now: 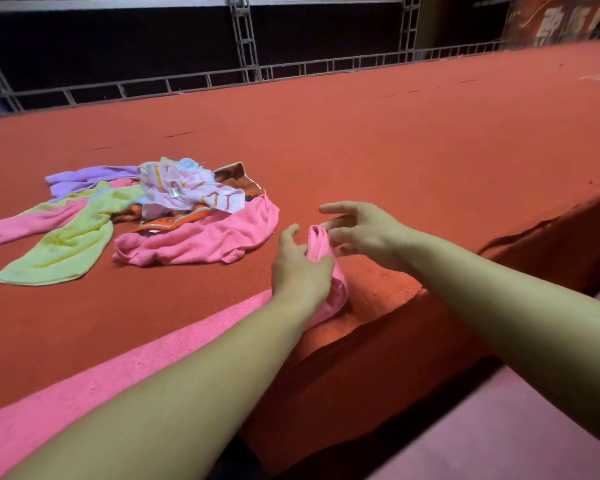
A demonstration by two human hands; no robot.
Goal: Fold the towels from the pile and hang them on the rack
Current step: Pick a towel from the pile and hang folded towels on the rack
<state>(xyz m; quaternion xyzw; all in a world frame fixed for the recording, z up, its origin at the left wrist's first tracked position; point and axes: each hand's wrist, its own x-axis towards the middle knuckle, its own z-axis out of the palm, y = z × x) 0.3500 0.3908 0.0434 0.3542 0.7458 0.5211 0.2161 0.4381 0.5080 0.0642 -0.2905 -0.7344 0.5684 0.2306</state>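
A long pink towel lies stretched along the front edge of the red carpeted table. Its right end is bunched up and lifted. My left hand grips that bunched end, with fingers wrapped round it. Just right of it, my right hand has its fingers spread, and the fingertips touch the towel's tip. The pile of towels sits to the left and farther back: another pink towel, a yellow-green one, a purple one, a white patterned one and an orange-brown one.
A grey metal truss railing runs along the table's far edge against a dark background. The table's front edge drops off at the lower right to a pinkish floor. A red banner hangs at the top right.
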